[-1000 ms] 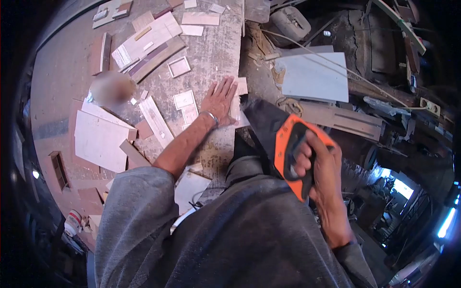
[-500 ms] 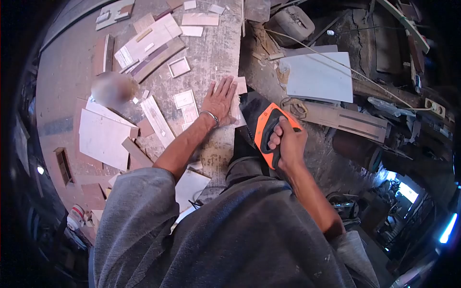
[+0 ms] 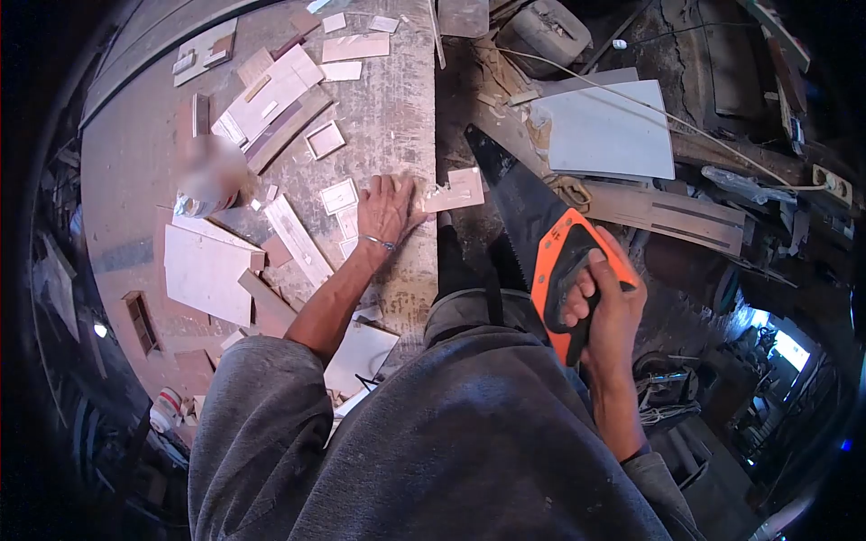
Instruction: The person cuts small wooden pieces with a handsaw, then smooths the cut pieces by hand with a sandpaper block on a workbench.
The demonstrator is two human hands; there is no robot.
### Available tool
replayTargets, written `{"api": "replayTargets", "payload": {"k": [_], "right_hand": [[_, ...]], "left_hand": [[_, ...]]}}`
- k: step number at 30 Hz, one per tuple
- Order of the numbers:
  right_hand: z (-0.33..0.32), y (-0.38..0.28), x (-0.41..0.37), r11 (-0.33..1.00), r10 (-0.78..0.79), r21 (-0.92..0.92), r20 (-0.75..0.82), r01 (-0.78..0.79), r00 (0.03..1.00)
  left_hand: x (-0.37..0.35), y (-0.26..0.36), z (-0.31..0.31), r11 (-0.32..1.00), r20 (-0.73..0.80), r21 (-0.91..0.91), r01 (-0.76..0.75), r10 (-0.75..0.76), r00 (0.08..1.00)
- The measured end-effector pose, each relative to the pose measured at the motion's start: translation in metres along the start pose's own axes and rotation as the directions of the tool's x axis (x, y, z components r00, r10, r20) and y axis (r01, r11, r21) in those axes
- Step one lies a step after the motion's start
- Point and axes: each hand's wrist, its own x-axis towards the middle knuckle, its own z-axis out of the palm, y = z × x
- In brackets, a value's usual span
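My right hand (image 3: 606, 302) is wrapped round the black-and-orange handle of a handsaw (image 3: 528, 209). The dark blade points up and to the left, with its toothed edge apart from the wood. A small flat piece of wood (image 3: 462, 189) juts past the table's edge, with a ragged notch in its upper side. My left hand (image 3: 386, 212) holds this piece down at the edge, fingers bent and thumb side towards it. The piece's inner end is hidden by the hand. Beside the left hand lie small pale framed panels (image 3: 340, 196).
The worktable (image 3: 397, 108) carries several boards and offcuts, a small square frame (image 3: 325, 140) and a long strip (image 3: 298, 239). To the right are a white panel (image 3: 609, 131), a slotted board (image 3: 667, 216), a plastic jerrycan (image 3: 546, 41) and a stretched cord (image 3: 704, 140).
The saw has moved right and away from the wood, exposing more of its blade. My left hand's fingers have drawn back and bent, and more of the notched piece shows past the edge.
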Motion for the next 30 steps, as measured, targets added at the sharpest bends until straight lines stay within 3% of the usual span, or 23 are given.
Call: {"api": "replayTargets", "payload": {"k": [5, 8, 9, 12, 13, 16, 22, 25, 28, 30], "right_hand": [[0.005, -0.004, -0.006, 0.995, -0.069, -0.059, 0.149, 0.079, 0.986], [0.015, -0.013, -0.013, 0.986, -0.043, -0.150, 0.200, 0.074, 0.979], [0.017, -0.013, -0.015, 0.982, -0.028, -0.178, 0.213, 0.067, 0.977], [0.022, -0.009, -0.016, 0.970, 0.001, -0.237, 0.241, 0.058, 0.971], [0.023, -0.008, -0.017, 0.967, 0.009, -0.250, 0.245, 0.054, 0.970], [0.027, -0.013, -0.020, 0.946, 0.021, -0.317, 0.252, 0.063, 0.967], [0.047, -0.034, -0.032, 0.819, 0.002, -0.561, 0.218, 0.124, 0.976], [0.058, -0.004, 0.003, 0.727, -0.099, -0.626, 0.310, 0.281, 0.946], [0.070, -0.011, 0.000, 0.716, -0.065, -0.641, 0.334, 0.277, 0.940], [0.074, -0.007, 0.008, 0.742, -0.058, -0.616, 0.333, 0.264, 0.941]], "left_hand": [[-0.002, 0.003, 0.005, 0.987, -0.149, -0.131, -0.094, 0.074, 0.986], [0.000, 0.006, 0.021, 0.986, -0.189, -0.146, -0.077, 0.049, 0.981], [0.001, 0.012, 0.011, 0.979, -0.133, -0.193, -0.068, 0.043, 0.990], [0.009, 0.018, 0.025, 0.976, -0.132, -0.195, -0.096, 0.071, 0.989], [0.009, 0.019, 0.030, 0.974, -0.208, -0.184, -0.132, 0.093, 0.974], [0.007, 0.018, 0.033, 0.978, -0.251, -0.098, -0.184, 0.155, 0.956], [0.010, 0.013, 0.043, 0.972, -0.201, -0.160, -0.173, 0.139, 0.970], [0.009, 0.014, 0.041, 0.981, -0.135, -0.122, -0.148, 0.131, 0.982], [0.009, 0.014, 0.041, 0.982, -0.253, -0.116, -0.150, 0.117, 0.961], [0.003, 0.017, 0.040, 0.976, -0.083, -0.185, -0.117, 0.103, 0.991]]}}
